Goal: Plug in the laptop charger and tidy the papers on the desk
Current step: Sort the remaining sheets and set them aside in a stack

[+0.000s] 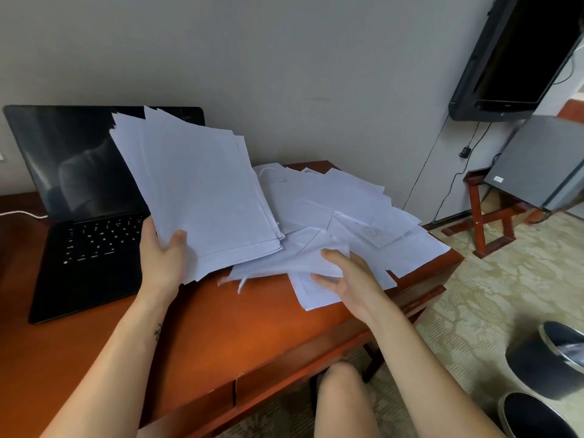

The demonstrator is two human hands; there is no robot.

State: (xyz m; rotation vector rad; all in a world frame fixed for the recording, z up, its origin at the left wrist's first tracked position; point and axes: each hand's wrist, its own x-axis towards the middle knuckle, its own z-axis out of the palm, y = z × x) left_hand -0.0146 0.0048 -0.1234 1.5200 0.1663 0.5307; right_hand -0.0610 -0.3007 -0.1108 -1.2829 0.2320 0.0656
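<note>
Right now, from the head view, I see the left hand [164, 257] holding a fanned stack of papers [202, 191] raised off the bench [221, 327], thumb and fingers clamped on the stack's lower corner, in front of the open laptop [88, 235]. The right hand [347, 279] reaches into the loose sheets [354, 197] spread over the bench's right end. Its thumb lies on top and its fingers [327, 279] curl under the edge of one crumpling sheet [284, 263], so I read it as grasping that page. A white cable [22, 213] runs along the bench at the far left toward the laptop; I cannot tell whether either end is plugged in. My worry is the held stack: it is uneven, tilted and gripped at one corner only, so pages could slide out over the keyboard. The page in the right hand could crease or tear if pulled while others lie on it. Sheets overhanging the bench's right edge could be dragged to the floor, toward the dark bin [537, 361].
</note>
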